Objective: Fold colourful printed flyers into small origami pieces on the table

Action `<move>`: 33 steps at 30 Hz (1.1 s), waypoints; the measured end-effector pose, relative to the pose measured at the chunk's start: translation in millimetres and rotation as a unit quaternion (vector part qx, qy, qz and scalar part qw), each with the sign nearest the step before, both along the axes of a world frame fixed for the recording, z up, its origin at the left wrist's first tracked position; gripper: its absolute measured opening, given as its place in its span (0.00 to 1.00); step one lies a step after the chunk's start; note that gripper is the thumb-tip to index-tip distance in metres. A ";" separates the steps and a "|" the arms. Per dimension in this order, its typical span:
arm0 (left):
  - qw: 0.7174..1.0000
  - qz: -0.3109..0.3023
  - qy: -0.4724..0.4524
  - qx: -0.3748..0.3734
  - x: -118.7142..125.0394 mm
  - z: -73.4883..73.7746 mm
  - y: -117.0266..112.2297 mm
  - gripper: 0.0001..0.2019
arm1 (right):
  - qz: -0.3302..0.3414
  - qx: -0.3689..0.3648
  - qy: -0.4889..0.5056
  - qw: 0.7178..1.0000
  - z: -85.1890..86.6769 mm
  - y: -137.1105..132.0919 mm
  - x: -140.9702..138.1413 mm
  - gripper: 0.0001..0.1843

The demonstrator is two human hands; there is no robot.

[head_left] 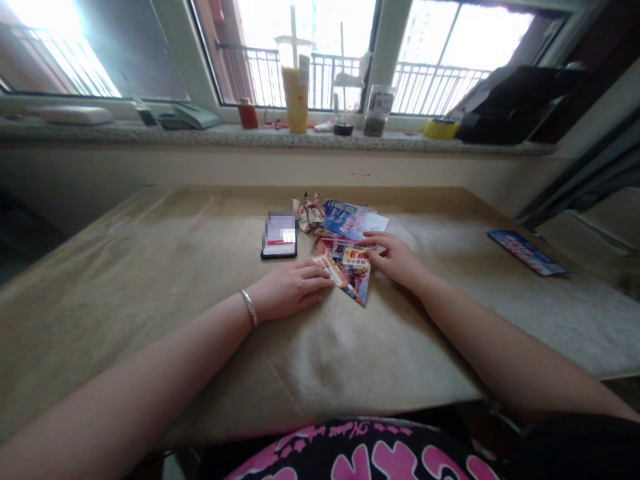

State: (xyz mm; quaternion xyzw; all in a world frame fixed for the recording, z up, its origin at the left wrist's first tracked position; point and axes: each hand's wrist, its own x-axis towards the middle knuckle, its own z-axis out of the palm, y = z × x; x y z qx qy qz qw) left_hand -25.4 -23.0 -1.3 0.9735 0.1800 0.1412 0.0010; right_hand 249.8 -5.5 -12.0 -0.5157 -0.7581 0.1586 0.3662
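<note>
A colourful printed paper (356,275), folded along a slanting edge, lies flat on the table between my hands. My left hand (294,288) rests palm down with fingers stretched over its left edge. On the right side, my right hand (395,259) touches the paper with its fingers spread apart. Just beyond lie blue printed leaflets (350,219), partly overlapping the folded sheet. A crumpled folded paper shape (308,212) sits to their left. A phone (279,237) with a lit screen lies beyond my left hand.
The table (175,287) has a light brown cover. Another blue leaflet (527,252) lies at the right. Along the window sill (200,137) stand a tall cup (295,100) with a straw, a clear jar (377,113), a red container (247,115) and a black bag (510,103).
</note>
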 end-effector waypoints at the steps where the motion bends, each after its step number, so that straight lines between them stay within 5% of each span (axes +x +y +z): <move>1: 1.000 0.002 0.005 0.000 -0.2 0.3 0.2 0.16 | 0.008 -0.006 -0.004 1.000 -0.6 0.5 0.4 0.14; 9: 0.998 0.053 0.011 0.028 -1.2 6.2 -0.6 0.13 | 0.034 -0.030 -0.073 0.996 3.7 -1.9 3.8 0.11; 15: 0.993 0.106 0.017 0.043 -1.9 7.3 -1.7 0.14 | 0.008 -0.141 -0.097 0.985 7.3 -7.8 0.8 0.11; 26: 1.000 0.018 0.015 0.006 0.4 9.1 -5.2 0.15 | -0.006 -0.156 -0.124 0.980 12.2 -13.9 -11.4 0.17; 29: 0.999 0.033 0.006 0.006 0.3 7.5 -4.3 0.14 | 0.027 -0.123 -0.152 0.980 10.6 -13.5 -10.1 0.17; 33: 0.998 0.053 0.010 0.030 0.1 9.6 -4.4 0.14 | 0.067 0.007 -0.194 0.979 4.1 -12.4 -5.4 0.16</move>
